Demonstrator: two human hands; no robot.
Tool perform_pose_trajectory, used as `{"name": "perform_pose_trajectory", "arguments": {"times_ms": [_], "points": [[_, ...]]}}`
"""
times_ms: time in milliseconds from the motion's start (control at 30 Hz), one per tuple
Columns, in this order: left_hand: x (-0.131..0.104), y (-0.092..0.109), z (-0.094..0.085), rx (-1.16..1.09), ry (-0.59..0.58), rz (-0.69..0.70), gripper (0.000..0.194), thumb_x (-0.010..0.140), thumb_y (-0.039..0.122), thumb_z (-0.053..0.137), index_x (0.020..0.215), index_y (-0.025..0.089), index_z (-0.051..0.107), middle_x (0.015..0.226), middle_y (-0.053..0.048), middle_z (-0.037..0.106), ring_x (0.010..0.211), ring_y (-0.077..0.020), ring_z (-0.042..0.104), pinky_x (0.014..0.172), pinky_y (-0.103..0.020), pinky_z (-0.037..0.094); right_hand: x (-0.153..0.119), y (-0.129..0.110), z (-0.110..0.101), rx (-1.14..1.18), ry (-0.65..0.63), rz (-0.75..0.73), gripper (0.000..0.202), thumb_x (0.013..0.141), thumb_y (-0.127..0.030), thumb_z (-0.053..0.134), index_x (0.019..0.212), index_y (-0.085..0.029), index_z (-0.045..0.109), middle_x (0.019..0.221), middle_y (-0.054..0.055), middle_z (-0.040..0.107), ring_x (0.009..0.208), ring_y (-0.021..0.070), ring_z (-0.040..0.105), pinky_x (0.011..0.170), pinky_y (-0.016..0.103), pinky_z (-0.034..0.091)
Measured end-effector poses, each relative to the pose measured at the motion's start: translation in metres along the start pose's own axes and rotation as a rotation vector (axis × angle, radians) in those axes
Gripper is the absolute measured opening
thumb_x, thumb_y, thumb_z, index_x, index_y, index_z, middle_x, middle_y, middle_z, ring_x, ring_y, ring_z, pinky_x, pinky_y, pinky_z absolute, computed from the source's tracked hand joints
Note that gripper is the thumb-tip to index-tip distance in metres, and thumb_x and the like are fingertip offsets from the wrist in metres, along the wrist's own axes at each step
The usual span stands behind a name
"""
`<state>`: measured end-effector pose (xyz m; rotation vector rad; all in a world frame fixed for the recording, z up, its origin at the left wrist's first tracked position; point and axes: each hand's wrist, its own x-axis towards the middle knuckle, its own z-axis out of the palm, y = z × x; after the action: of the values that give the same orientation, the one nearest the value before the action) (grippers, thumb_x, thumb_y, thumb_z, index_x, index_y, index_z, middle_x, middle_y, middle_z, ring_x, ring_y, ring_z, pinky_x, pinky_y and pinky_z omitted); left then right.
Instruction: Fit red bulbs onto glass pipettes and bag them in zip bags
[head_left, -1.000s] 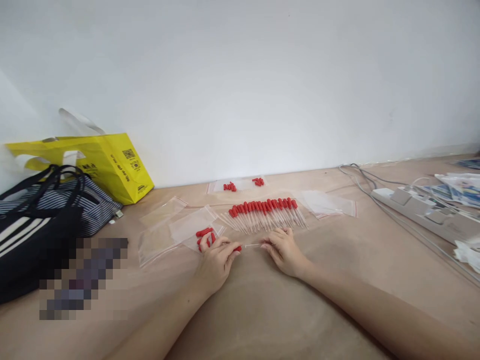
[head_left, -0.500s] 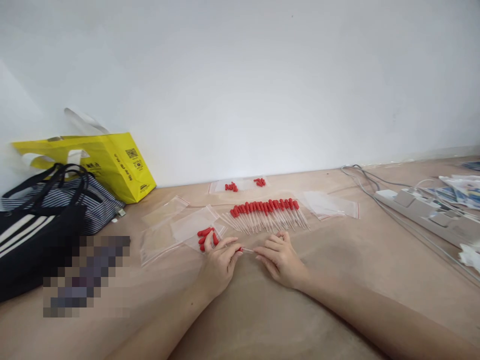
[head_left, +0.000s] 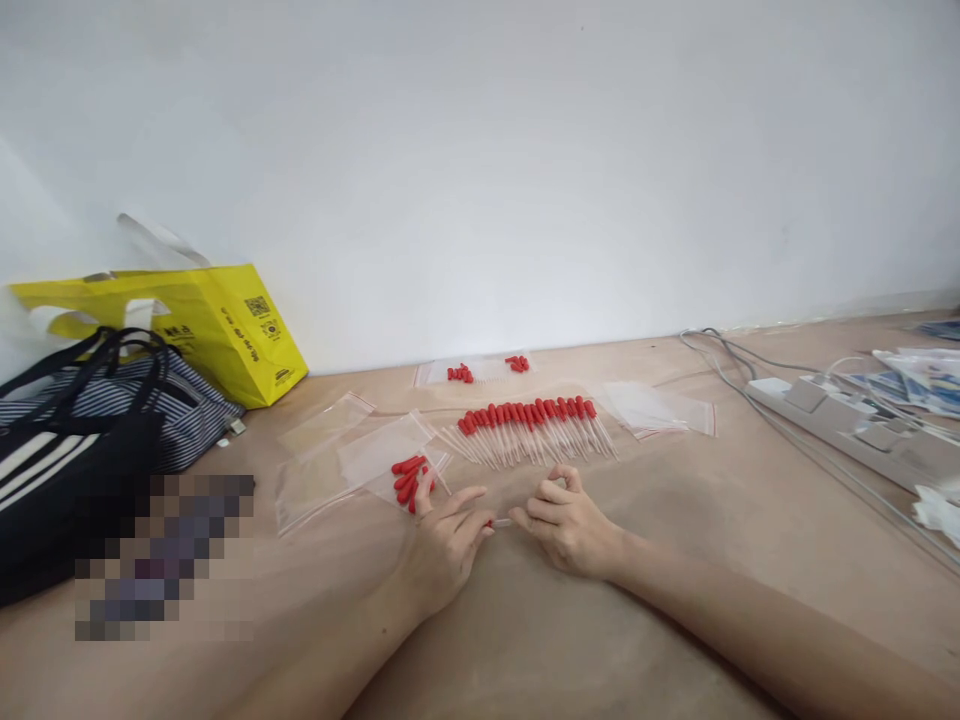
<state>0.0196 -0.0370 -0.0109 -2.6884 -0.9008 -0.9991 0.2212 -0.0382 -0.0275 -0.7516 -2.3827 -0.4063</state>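
Between my hands is a dropper (head_left: pixel 502 523) with a red rubber bulb and a thin clear tube. My left hand (head_left: pixel 446 545) pinches it at the bulb end, hiding most of the red. The fingertips of my right hand (head_left: pixel 571 525) are closed on the tube's other end. Just beyond my left fingers, loose red bulbs (head_left: pixel 409 478) lie on a clear zip bag (head_left: pixel 386 450). Past both hands, a long row of droppers (head_left: pixel 532 430) lies side by side, bulbs away from me; a few bare tubes (head_left: pixel 456 443) are at its left end.
Along the wall, another zip bag (head_left: pixel 481 369) bears two small groups of red bulbs. More bags (head_left: pixel 660 410) lie right of the row. A power strip (head_left: pixel 847 425) with cables is at right. A yellow bag (head_left: pixel 244 330) and a black bag (head_left: pixel 82 480) stand at left.
Both hands have come slightly nearer me, with the dropper between them. Their fingertips are closer together, and less of the tube shows. The view has shifted a little.
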Motion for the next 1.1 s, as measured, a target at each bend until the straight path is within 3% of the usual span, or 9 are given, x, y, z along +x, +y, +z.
{"name": "perform_pose_trajectory", "arguments": {"times_ms": [200, 367, 533, 633, 800, 967, 1100], "points": [[-0.001, 0.000, 0.004, -0.016, 0.047, 0.050, 0.023, 0.086, 0.014, 0.039, 0.074, 0.020, 0.058, 0.066, 0.003, 0.067, 0.090, -0.0173, 0.061, 0.102, -0.052, 0.001, 0.007, -0.007, 0.001, 0.049, 0.059, 0.025, 0.022, 0.078, -0.010, 0.037, 0.081, -0.014, 0.058, 0.058, 0.001, 0.050, 0.064, 0.0136, 0.036, 0.070, 0.032, 0.023], [0.000, -0.001, 0.003, -0.013, 0.053, 0.053, 0.021, 0.086, 0.015, 0.041, 0.078, 0.021, 0.060, 0.067, 0.003, 0.069, 0.093, -0.0187, 0.060, 0.101, -0.053, 0.002, 0.008, -0.010, 0.002, 0.094, 0.022, 0.103, 0.024, 0.082, -0.013, 0.035, 0.079, -0.016, 0.059, 0.059, 0.002, 0.050, 0.065, 0.0139, 0.036, 0.068, 0.031, 0.024], [0.000, -0.010, 0.001, 0.131, 0.035, 0.088, 0.021, 0.087, 0.025, 0.042, 0.099, 0.021, 0.059, 0.097, -0.004, 0.067, 0.105, -0.0233, 0.053, 0.100, -0.055, 0.004, 0.006, -0.005, -0.001, 0.083, 0.022, 0.155, 0.022, 0.086, -0.020, 0.038, 0.084, -0.018, 0.060, 0.062, 0.001, 0.053, 0.067, 0.0137, 0.038, 0.069, 0.030, 0.026], [0.000, -0.015, 0.002, 0.200, 0.045, 0.113, 0.022, 0.088, 0.026, 0.041, 0.100, 0.021, 0.059, 0.109, -0.005, 0.062, 0.108, -0.0228, 0.051, 0.101, -0.055, 0.004, 0.003, -0.001, -0.002, 0.026, 0.072, 0.128, 0.018, 0.085, -0.022, 0.042, 0.084, -0.019, 0.060, 0.062, 0.000, 0.054, 0.067, 0.0130, 0.040, 0.074, 0.031, 0.026], [0.000, -0.013, 0.005, 0.187, 0.088, 0.158, 0.018, 0.086, 0.018, 0.045, 0.096, 0.019, 0.059, 0.105, -0.003, 0.064, 0.106, -0.0200, 0.053, 0.102, -0.052, 0.003, 0.001, 0.000, 0.002, -0.045, 0.145, 0.069, 0.018, 0.084, -0.017, 0.042, 0.075, -0.017, 0.057, 0.061, -0.001, 0.057, 0.067, 0.0114, 0.044, 0.086, 0.035, 0.022], [0.001, -0.006, 0.006, 0.052, 0.121, 0.111, 0.018, 0.086, 0.015, 0.043, 0.081, 0.017, 0.060, 0.086, 0.000, 0.070, 0.098, -0.0183, 0.058, 0.103, -0.051, 0.003, 0.004, -0.005, 0.003, 0.017, 0.142, 0.120, 0.022, 0.083, -0.015, 0.038, 0.070, -0.016, 0.056, 0.055, -0.001, 0.051, 0.064, 0.0118, 0.043, 0.082, 0.034, 0.024], [0.003, -0.003, 0.004, -0.050, 0.096, 0.074, 0.018, 0.086, 0.015, 0.041, 0.080, 0.018, 0.058, 0.077, 0.002, 0.069, 0.095, -0.0180, 0.060, 0.102, -0.053, -0.002, 0.006, -0.007, 0.003, 0.075, 0.136, 0.134, 0.021, 0.081, -0.013, 0.038, 0.069, -0.015, 0.056, 0.055, -0.001, 0.050, 0.063, 0.0119, 0.041, 0.077, 0.033, 0.025]]}}
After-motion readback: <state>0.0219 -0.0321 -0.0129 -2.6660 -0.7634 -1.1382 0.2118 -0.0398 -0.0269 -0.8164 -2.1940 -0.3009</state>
